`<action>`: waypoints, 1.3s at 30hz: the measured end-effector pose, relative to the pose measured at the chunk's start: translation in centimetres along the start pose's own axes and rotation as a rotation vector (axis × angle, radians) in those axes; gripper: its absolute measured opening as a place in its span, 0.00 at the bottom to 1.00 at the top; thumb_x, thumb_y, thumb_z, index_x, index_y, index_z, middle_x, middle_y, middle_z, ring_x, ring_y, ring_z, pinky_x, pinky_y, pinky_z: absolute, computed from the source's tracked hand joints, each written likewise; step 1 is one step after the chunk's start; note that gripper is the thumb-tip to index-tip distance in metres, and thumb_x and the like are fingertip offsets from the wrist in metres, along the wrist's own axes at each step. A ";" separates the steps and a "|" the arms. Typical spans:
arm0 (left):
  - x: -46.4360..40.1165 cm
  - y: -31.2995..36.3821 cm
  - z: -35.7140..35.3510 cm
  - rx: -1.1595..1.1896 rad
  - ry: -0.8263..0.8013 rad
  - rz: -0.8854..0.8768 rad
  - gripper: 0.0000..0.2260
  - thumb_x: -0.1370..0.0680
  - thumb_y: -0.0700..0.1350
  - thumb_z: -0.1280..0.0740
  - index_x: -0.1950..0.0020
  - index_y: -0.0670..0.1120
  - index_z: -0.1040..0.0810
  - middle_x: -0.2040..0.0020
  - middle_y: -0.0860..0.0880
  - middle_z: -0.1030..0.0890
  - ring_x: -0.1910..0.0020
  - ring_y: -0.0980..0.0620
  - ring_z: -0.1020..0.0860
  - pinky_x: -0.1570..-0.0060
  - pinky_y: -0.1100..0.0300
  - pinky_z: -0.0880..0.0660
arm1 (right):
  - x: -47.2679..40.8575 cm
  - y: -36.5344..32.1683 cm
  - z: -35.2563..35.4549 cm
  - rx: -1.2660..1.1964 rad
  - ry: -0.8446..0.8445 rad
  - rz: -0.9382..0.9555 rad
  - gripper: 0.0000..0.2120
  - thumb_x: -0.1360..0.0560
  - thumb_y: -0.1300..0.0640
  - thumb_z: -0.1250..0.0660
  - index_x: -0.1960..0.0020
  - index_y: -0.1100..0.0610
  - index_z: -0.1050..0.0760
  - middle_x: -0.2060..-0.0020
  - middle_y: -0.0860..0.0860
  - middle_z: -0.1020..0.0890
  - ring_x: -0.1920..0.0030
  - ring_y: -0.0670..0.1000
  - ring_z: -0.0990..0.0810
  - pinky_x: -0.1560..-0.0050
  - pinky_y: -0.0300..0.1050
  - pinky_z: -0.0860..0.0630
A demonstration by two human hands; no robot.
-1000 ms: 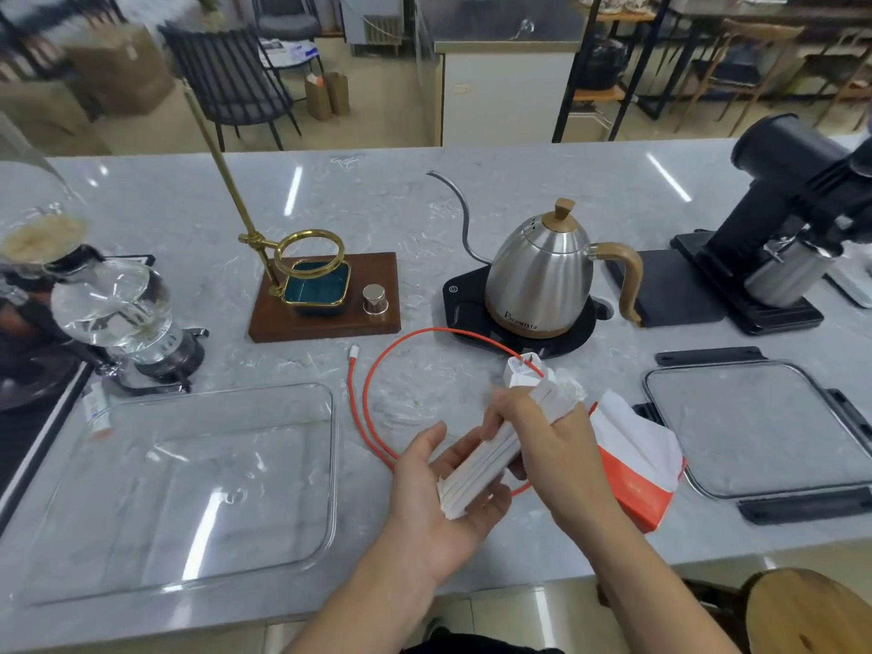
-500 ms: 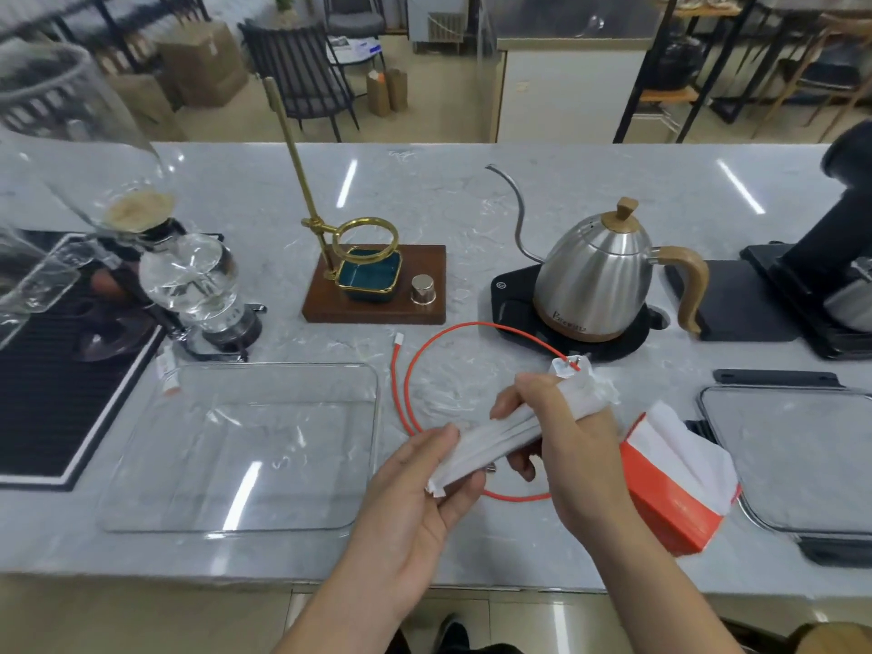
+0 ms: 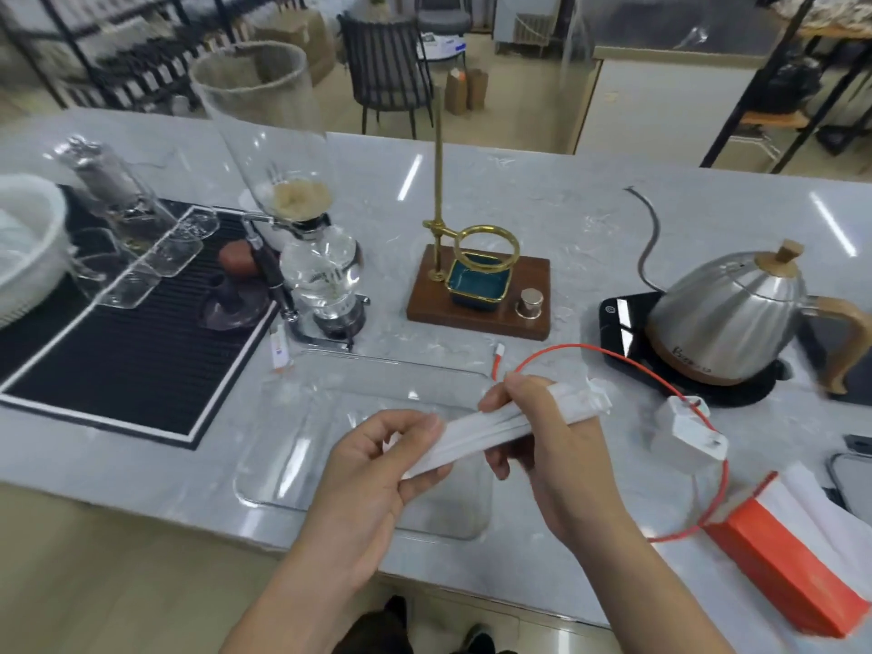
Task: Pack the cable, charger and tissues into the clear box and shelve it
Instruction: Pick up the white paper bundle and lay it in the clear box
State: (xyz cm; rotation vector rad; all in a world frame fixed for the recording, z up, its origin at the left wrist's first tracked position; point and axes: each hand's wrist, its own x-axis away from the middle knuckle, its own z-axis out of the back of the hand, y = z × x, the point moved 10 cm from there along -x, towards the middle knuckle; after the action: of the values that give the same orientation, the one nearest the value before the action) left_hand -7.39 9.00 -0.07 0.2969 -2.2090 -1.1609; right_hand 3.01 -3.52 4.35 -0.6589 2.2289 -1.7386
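Note:
Both hands hold a folded stack of white tissues (image 3: 476,436) above the right part of the clear box (image 3: 302,446). My left hand (image 3: 377,469) pinches its near end; my right hand (image 3: 552,446) grips its far end. The box lies open and shallow near the counter's front edge. An orange cable (image 3: 660,380) loops on the counter to the right, partly behind my right hand. On the loop sits a white charger (image 3: 684,431). An orange tissue pack (image 3: 797,549) with white tissue sticking out lies at the front right.
A steel gooseneck kettle (image 3: 726,313) on a black base stands at the right. A wooden dripper stand (image 3: 481,290) with a brass ring is behind the box. A glass siphon brewer (image 3: 321,276) and black ribbed mat (image 3: 122,342) fill the left. The box lid (image 3: 854,479) shows at the right edge.
The view has swung left, so the clear box now lies under my hands. Both hands carried the tissue stack leftward over the box. The charger has come into sight.

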 end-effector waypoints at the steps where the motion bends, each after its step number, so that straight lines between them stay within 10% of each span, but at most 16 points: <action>1: -0.2 0.6 0.7 -0.001 -0.006 0.003 0.07 0.38 0.46 0.23 0.63 0.46 0.15 0.59 0.46 0.18 0.59 0.53 0.16 0.62 0.63 0.20 | -0.2 0.2 -1.0 -0.002 -0.005 -0.005 0.15 0.26 0.53 0.36 0.66 0.60 0.22 0.74 0.57 0.24 0.77 0.55 0.27 0.77 0.42 0.31; 24: -4.1 6.7 7.6 0.017 -0.135 0.002 0.09 0.41 0.40 0.22 0.63 0.44 0.17 0.54 0.39 0.14 0.57 0.47 0.15 0.59 0.61 0.19 | -1.9 4.1 -8.9 -0.101 0.193 -0.071 0.11 0.28 0.52 0.33 0.64 0.58 0.20 0.72 0.58 0.24 0.75 0.54 0.27 0.74 0.45 0.29; 39: -6.2 9.2 9.0 -0.507 -0.275 -0.129 0.14 0.40 0.46 0.19 0.57 0.46 0.14 0.60 0.47 0.15 0.63 0.49 0.16 0.58 0.60 0.18 | -1.6 6.1 -5.3 0.006 0.077 -0.254 0.09 0.39 0.57 0.24 0.62 0.61 0.18 0.69 0.57 0.20 0.74 0.53 0.23 0.73 0.41 0.25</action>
State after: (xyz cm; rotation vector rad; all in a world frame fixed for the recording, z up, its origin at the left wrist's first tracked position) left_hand -7.32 23.26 0.91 0.0675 -2.0443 -1.8739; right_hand 0.79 3.01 -0.29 -0.9242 2.2722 -1.9172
